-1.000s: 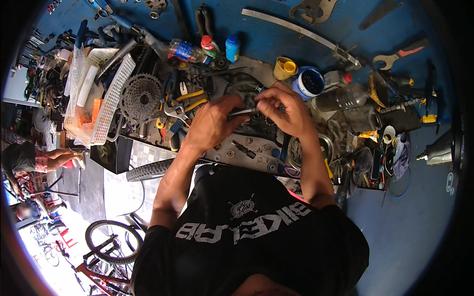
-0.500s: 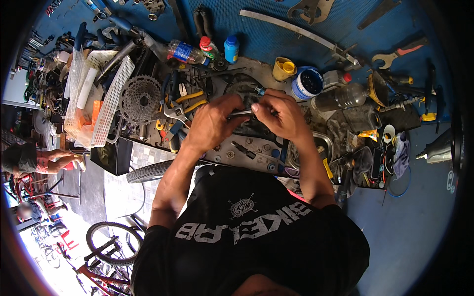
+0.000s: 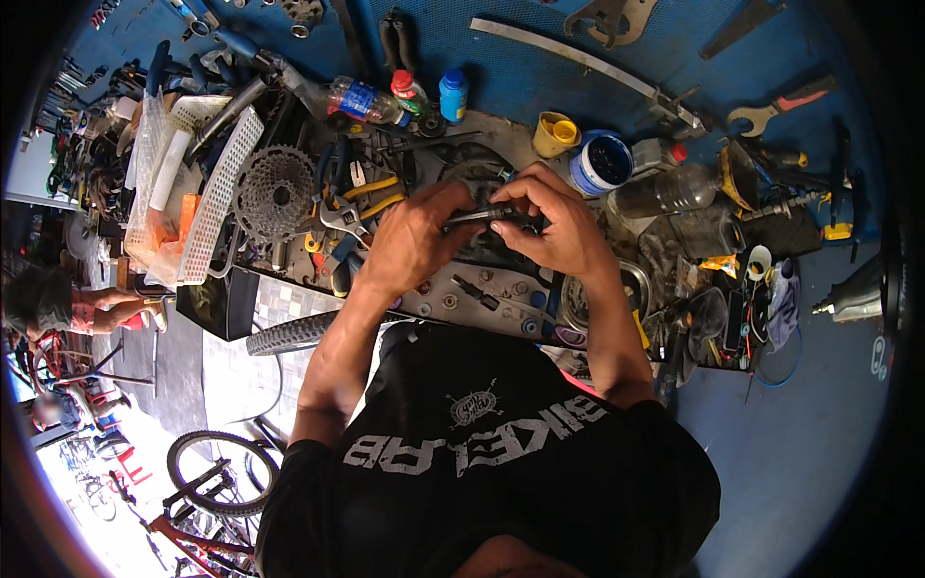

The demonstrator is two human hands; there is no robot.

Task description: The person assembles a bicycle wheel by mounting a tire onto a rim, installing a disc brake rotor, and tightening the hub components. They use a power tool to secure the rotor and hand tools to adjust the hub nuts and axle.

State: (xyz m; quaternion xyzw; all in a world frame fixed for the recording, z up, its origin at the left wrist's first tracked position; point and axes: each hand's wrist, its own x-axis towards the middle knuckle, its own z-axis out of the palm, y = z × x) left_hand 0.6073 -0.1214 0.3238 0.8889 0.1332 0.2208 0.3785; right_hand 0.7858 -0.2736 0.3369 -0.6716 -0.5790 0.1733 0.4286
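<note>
Above the workbench, a slim metal shaft with a dark, thicker end [image 3: 485, 215] lies nearly level between my two hands. My left hand [image 3: 416, 239] is closed round its silvery end, the fingers curled over it. At the dark end, the thumb and fingers of my right hand [image 3: 568, 229] pinch it. The part's exact kind cannot be made out, and the palms hide both its tips. Left of my left hand lie yellow-handled pliers [image 3: 373, 189] and an adjustable wrench [image 3: 342, 220]. A large bicycle cassette [image 3: 275, 194] rests farther left.
A white perforated basket [image 3: 220, 197] stands at the left. Along the back are a clear bottle [image 3: 356, 99], a blue bottle [image 3: 453, 96], a yellow cup [image 3: 555, 135] and a blue-and-white tub [image 3: 600, 162]. Small parts and a dark tool [image 3: 475, 293] lie nearer me. A person [image 3: 67, 308] is far left.
My right hand has shifted slightly right and its grip has opened up, so the part's dark end now shows between thumb and fingers. My left hand has stayed almost still.
</note>
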